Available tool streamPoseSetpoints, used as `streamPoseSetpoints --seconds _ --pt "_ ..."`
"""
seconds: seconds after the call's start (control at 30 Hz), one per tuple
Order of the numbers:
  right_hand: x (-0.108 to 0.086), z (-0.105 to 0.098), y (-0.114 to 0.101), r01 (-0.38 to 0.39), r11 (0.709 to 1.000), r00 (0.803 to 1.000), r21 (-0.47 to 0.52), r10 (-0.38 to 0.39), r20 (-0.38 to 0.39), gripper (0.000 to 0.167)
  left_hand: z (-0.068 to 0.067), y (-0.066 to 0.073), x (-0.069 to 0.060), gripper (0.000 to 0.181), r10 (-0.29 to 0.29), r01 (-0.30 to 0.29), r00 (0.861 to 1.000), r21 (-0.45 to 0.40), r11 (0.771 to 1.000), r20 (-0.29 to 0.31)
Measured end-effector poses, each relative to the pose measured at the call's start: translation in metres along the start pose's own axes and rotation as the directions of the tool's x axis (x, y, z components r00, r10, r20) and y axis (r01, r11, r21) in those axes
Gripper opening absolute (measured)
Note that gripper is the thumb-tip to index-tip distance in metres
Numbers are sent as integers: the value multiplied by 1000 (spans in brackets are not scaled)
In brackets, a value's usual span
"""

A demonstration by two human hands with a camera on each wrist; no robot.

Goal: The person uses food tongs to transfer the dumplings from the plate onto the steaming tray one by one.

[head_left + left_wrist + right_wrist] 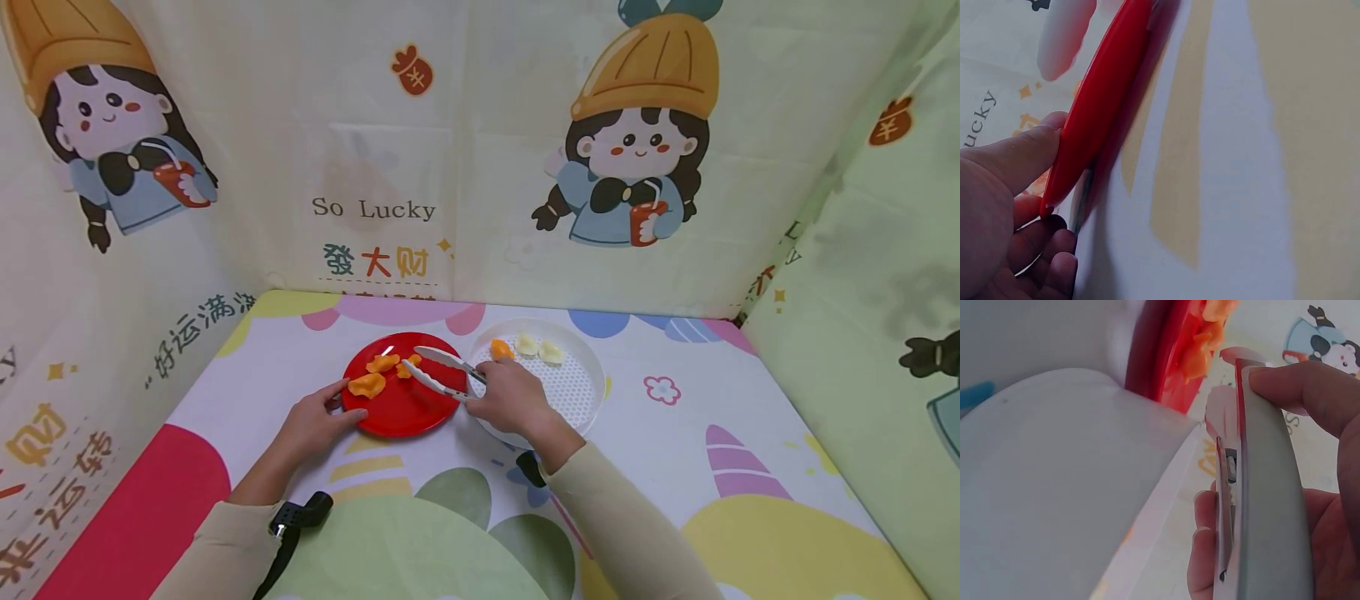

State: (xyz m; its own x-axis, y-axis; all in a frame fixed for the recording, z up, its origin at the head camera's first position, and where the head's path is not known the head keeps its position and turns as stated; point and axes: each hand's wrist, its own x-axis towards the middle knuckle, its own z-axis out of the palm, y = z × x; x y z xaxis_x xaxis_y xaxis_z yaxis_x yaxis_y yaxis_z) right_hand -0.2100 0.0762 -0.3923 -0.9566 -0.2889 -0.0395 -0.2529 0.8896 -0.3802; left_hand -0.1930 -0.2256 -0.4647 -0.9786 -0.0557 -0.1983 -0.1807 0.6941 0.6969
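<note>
My left hand (318, 427) grips the near-left rim of a red plate (412, 414), thumb on top and fingers partly underneath in the left wrist view. Three orange dumpling-shaped pieces (367, 385) lie on its left and upper part. In my right hand (513, 402) is a pair of metal tongs (1272, 487) with pale tips. Those tips are spread over the red plate, around or just above the rightmost orange piece; contact cannot be told. Right of it, a round white perforated tray (576, 392) carries one orange piece (501, 349) and two pale yellow ones (551, 353).
A patterned cloth (630, 467) covers the table. Printed curtains (495, 167) stand close behind the table and along both sides. The red plate and white tray sit almost rim to rim. Black straps with small devices (300, 515) are on the wrists.
</note>
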Motion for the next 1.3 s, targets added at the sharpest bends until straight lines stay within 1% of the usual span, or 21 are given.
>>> streamPoseSetpoints --seconds 0.13,0.27,0.37,0.53,0.73,0.83,1.0,1.17,1.3 --pt "7 1 -7 -5 1000 1000 -9 5 14 55 0 0 1 88 -1 1 1000 2 1000 1" --pt "13 2 -12 -15 1000 999 -24 15 31 60 0 -1 2 88 -3 3 1000 7 1000 3" --pt "17 2 -15 -18 999 999 -48 20 42 63 0 -1 2 88 -2 2 1000 12 1000 4" --pt "21 2 -18 -20 996 998 -91 26 63 62 0 -1 2 87 -1 1 1000 9 1000 4" --pt "20 2 -21 -25 992 996 -123 35 82 61 0 -2 3 88 -5 5 1000 2 1000 6" --pt "18 1 -21 -7 989 996 -149 21 91 60 0 -2 3 88 -2 2 1000 7 1000 6" --pt "15 1 -20 36 979 995 -199 -16 101 54 0 -2 4 88 -3 3 1000 10 1000 4" --pt "13 1 -18 46 981 995 -191 -28 95 47 0 -2 5 88 -1 1 1000 15 1000 4" --pt "12 1 -17 52 981 995 -184 -35 93 46 1 -3 6 88 4 -4 1000 21 1000 4"
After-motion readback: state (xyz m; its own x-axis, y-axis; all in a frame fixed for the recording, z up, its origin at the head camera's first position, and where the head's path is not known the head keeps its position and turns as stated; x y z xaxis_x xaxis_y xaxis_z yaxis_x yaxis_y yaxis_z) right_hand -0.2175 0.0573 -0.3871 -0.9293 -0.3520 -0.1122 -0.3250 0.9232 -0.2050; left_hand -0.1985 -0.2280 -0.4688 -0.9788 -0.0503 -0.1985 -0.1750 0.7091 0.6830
